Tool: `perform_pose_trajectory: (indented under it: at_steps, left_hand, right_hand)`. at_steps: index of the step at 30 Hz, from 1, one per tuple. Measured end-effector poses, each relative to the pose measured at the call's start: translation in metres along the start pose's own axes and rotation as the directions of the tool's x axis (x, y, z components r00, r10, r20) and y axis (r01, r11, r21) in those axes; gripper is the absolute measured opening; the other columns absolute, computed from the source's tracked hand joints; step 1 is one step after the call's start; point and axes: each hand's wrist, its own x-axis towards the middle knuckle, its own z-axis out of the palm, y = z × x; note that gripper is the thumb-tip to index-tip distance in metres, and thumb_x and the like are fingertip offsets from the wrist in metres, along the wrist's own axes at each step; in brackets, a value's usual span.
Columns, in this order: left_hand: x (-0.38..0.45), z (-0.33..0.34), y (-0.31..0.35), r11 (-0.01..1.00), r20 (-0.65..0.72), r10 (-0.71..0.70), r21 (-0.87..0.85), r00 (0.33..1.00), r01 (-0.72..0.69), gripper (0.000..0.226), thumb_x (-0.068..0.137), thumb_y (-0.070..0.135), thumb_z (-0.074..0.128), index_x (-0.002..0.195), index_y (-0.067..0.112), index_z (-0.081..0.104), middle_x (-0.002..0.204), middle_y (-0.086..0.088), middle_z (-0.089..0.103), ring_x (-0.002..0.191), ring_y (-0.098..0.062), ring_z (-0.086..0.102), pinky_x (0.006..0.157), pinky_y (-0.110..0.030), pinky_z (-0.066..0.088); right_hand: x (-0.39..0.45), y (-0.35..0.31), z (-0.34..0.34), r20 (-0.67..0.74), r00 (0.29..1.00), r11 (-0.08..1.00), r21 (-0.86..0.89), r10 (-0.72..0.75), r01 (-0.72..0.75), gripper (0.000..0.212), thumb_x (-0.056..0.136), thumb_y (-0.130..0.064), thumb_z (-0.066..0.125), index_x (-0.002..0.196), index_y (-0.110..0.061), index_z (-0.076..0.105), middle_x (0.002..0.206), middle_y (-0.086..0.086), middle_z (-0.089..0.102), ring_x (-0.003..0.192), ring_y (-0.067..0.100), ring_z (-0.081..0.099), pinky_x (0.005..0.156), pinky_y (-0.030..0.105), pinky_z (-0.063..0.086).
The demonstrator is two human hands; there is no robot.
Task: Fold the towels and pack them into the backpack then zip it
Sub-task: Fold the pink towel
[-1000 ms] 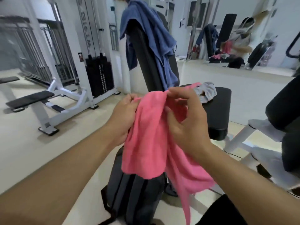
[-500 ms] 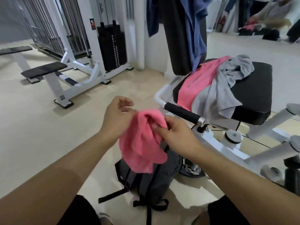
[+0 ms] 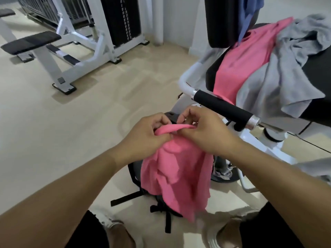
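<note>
- Although a weight stack (image 3: pixel 123 18) and white frames fill the far side of the room, no brand, label or writing can be read on anything in view.
- Both hands grip the top edge of a pink towel (image 3: pixel 176 173): the left hand (image 3: pixel 146 136) has its fingers curled round the bunched edge, and the right hand (image 3: pixel 206 131) pinches that same rolled edge just beside it.
- From the hands the towel hangs down in loose, uneven folds, bright pink with a soft, matte weave; its lower edge is ragged in outline and slightly blurred.
- Behind and below it a dark backpack (image 3: pixel 136 174) stands on the pale floor (image 3: pixel 53 131), mostly hidden by the cloth, with black straps (image 3: pixel 125 198) trailing out at its base.
- Whether the backpack is zipped or unzipped cannot be told.
- On the black padded seat (image 3: pixel 320 56) of the machine at the right lie a second pink towel (image 3: pixel 241 65), draped over the seat's near-left edge, and a crumpled grey towel (image 3: pixel 279 83) overlapping it.
- A blue towel (image 3: pixel 249 13) hangs over the upright backrest (image 3: pixel 220 22) above them.
- A black foam handle (image 3: pixel 222 106) juts out just beyond the right hand.
</note>
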Motion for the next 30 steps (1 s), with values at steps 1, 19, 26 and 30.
perform_pose_trajectory:
  at_steps: [1, 19, 26, 30]
  left_hand:
    - [0.003, -0.004, -0.004, 0.997, -0.069, 0.022, 0.075, 0.997, -0.017, 0.014, 0.084, -0.002, 0.066, 0.085, 0.013, 0.065, 0.067, 0.005, 0.066, 0.057, -0.005, 0.052, 0.056, -0.018, 0.040]
    - [0.025, -0.092, -0.082, 0.806, -0.534, 0.012, 0.506, 0.845, 0.308, 0.037, 0.068, -0.005, 0.050, 0.093, 0.019, 0.065, 0.092, -0.001, 0.065, 0.086, -0.027, 0.061, 0.077, -0.038, 0.051]
    - [0.014, -0.060, -0.061, 0.925, -0.266, -0.336, 0.086, 0.904, 0.369, 0.016, 0.088, 0.002, 0.060, 0.090, 0.010, 0.074, 0.083, -0.005, 0.075, 0.077, -0.017, 0.067, 0.067, -0.027, 0.050]
    - [0.003, -0.010, -0.020, 0.837, 0.073, -0.412, -0.364, 0.908, 0.409, 0.024, 0.097, 0.006, 0.055, 0.109, -0.003, 0.074, 0.099, -0.016, 0.075, 0.081, -0.018, 0.068, 0.064, -0.023, 0.055]
  right_hand:
    - [0.002, 0.002, 0.001, 0.031, 1.000, 0.999, -0.045, 0.001, 0.001, 0.017, 0.084, -0.020, 0.078, 0.080, -0.029, 0.064, 0.073, -0.005, 0.068, 0.060, 0.001, 0.055, 0.056, 0.018, 0.042]
    - [0.003, 0.037, -0.012, 0.111, 0.895, 0.902, -0.080, 0.432, -0.425, 0.023, 0.102, -0.020, 0.056, 0.086, -0.025, 0.072, 0.083, -0.010, 0.070, 0.074, 0.006, 0.063, 0.063, 0.022, 0.047]
    - [-0.008, 0.045, 0.007, 0.098, 0.849, 0.798, 0.301, 0.519, -0.522, 0.021, 0.103, -0.024, 0.059, 0.087, -0.019, 0.071, 0.086, 0.003, 0.073, 0.080, 0.021, 0.065, 0.081, 0.040, 0.057]
    - [-0.017, 0.028, 0.029, 0.216, 0.858, 0.649, 0.575, 0.466, -0.497, 0.023, 0.104, -0.021, 0.058, 0.104, -0.004, 0.074, 0.095, 0.016, 0.074, 0.083, 0.026, 0.064, 0.084, 0.043, 0.055]
